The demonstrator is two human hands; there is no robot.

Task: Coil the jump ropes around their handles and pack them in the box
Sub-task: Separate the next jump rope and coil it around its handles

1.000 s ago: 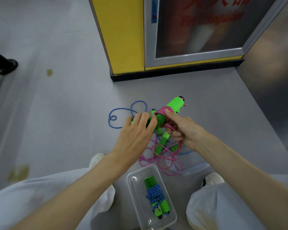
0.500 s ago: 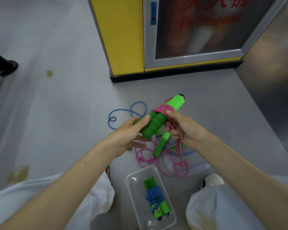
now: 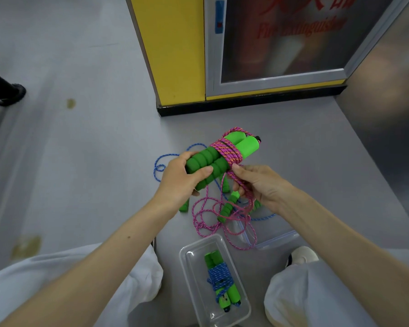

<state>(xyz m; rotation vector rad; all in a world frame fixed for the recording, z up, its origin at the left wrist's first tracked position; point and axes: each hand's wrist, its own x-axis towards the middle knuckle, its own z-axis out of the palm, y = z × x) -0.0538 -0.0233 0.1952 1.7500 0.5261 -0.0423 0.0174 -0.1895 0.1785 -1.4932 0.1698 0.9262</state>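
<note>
While our left hand [image 3: 182, 178] grips the paired green handles [image 3: 206, 165] above the floor [image 3: 80, 161] and our right hand [image 3: 261, 185] pinches the pink rope [image 3: 226, 149] just below its few tight turns, most of that rope lies slack on the floor. We should pull each turn taut and lay it beside the last, lifting slack clear of the loose blue rope [image 3: 156, 166]; the box [image 3: 189, 279], by our knees, holds one bundle [image 3: 219, 277].

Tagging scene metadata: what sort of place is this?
Probably an indoor corridor or hall corner of a public building, not a home. A yellow cabinet with a glazed door lettered "Fire Extinguisher" stands on the smooth grey floor, where the person works over a clear box.
</note>
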